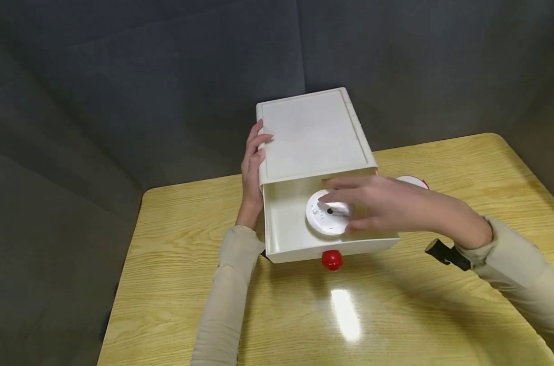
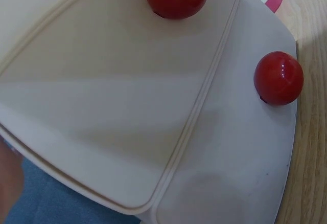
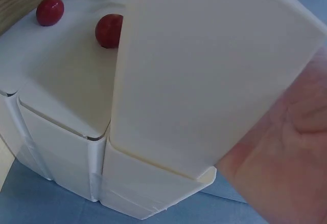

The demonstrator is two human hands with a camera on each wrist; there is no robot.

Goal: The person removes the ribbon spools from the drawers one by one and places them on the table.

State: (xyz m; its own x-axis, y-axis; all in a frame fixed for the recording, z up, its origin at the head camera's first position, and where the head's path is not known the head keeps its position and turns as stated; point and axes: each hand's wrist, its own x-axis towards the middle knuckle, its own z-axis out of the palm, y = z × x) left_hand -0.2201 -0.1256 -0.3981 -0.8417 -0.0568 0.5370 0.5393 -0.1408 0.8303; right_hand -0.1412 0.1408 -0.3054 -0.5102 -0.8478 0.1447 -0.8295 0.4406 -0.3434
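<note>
Two hands were busy: right hand (image 1: 377, 206) pinched a white round disc (image 1: 325, 216) over the open drawer (image 1: 286, 229), left hand (image 1: 251, 162) lay flat-fingered against the cabinet (image 1: 311, 134). A loose pinch could've dropped it.

A wooden table (image 1: 176, 254) with a pale yellow, strongly grained top fills the lower part of the head view; its corners are rounded and its surface is glossy. A bright patch of reflected overhead light (image 1: 345, 312) lies on the tabletop toward its near edge. Behind the table and to either side of it stand dark grey fabric panels (image 1: 167, 86), meeting at a vertical seam beyond the table's far edge and closing it in like a booth. To the left of the table another grey panel (image 1: 43, 229) slopes down past the table's edge into shadow. The lighting is soft and even.
</note>
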